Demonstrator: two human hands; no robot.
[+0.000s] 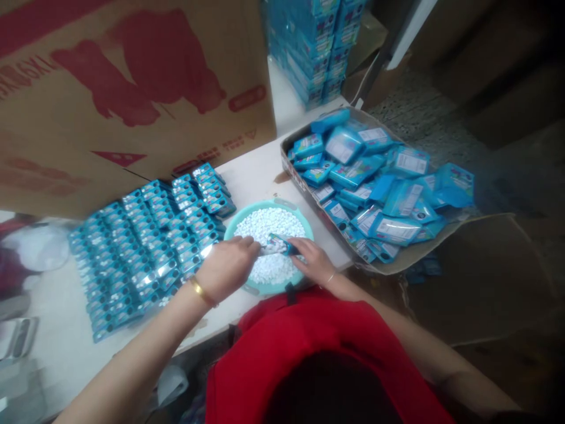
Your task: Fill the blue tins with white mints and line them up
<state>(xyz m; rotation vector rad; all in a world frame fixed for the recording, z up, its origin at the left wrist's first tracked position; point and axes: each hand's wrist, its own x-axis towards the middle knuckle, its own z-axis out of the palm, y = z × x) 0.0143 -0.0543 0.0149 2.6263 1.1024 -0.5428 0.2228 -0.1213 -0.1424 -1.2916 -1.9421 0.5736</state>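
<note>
My left hand [233,259], a gold bangle on its wrist, is closed over the left part of a round turquoise basin [229,229] of small white pellets [273,221]. What its fingers pinch is too blurred to make out; some white pellets show just beyond the fingertips. Over the basin's right part, my right hand [312,259] grips a small blue box [282,242] by its right end. The box's left end points at my left fingers, just above the pellets.
Rows of small blue boxes [145,247] stand left of the basin on the white table [260,171]. To the right, an open carton [304,185] is heaped with blue packs [379,182]. A large cardboard box [176,76] rises behind; stacked blue boxes [315,53] stand at the back.
</note>
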